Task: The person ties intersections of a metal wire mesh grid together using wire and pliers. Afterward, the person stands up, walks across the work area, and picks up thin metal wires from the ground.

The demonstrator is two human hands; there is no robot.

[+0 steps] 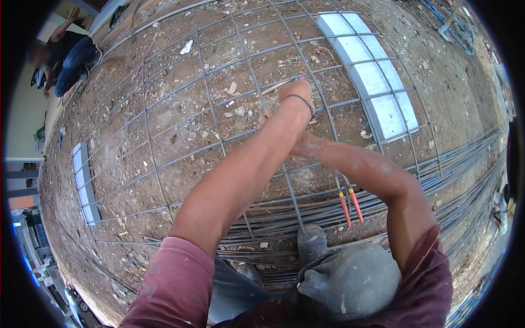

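Observation:
My forearms cross over a grid of thin steel bars [302, 54] above the soil. My left hand [296, 92], with a dark band at its wrist, is closed near a bar; what it holds is too small to make out, though a bit of pink shows by the fingers. My right hand [266, 116] reaches beneath my left forearm beside a crossing of bars. Only some of its fingertips show, and the forearm hides the rest. Pincers with red and yellow handles [355, 205] lie on the bars nearer my body.
A long pale block [377, 82] lies under the grid at the right, a smaller one [86, 183] at the left. Loose bars [465, 158] are bundled near my feet. A person [74, 65] crouches at the upper left. A tool [445, 30] stands at the upper right.

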